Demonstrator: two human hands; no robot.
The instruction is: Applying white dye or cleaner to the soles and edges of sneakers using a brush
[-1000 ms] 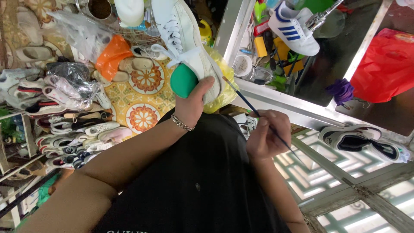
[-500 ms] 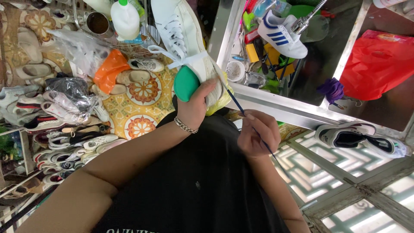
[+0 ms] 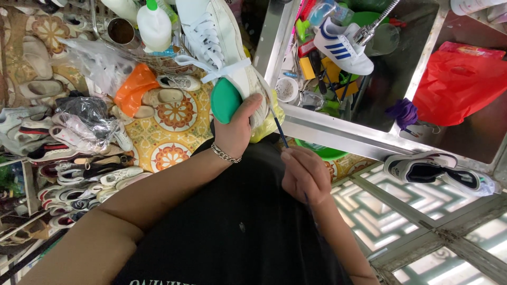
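Note:
My left hand (image 3: 236, 129), with a chain bracelet on the wrist, grips the heel end of a white sneaker (image 3: 222, 47) with a green heel patch and white laces. The shoe points away from me. My right hand (image 3: 305, 174) holds a thin dark brush (image 3: 278, 126), whose tip touches the sneaker's side near the sole. Both hands work above my lap, which is covered by a black shirt.
Many worn shoes (image 3: 79, 158) lie heaped on a patterned floor at left, with an orange bag (image 3: 134, 89) and a white bottle (image 3: 154, 29). A metal tray (image 3: 338, 134) holds a white sneaker with blue stripes (image 3: 343, 47). A red bag (image 3: 462, 84) and a black-and-white sneaker (image 3: 438, 169) sit at right.
The view has drifted, so the shoe and hands sit lower in frame. My right hand has kept the brush at the sneaker's side, shifting slightly along it.

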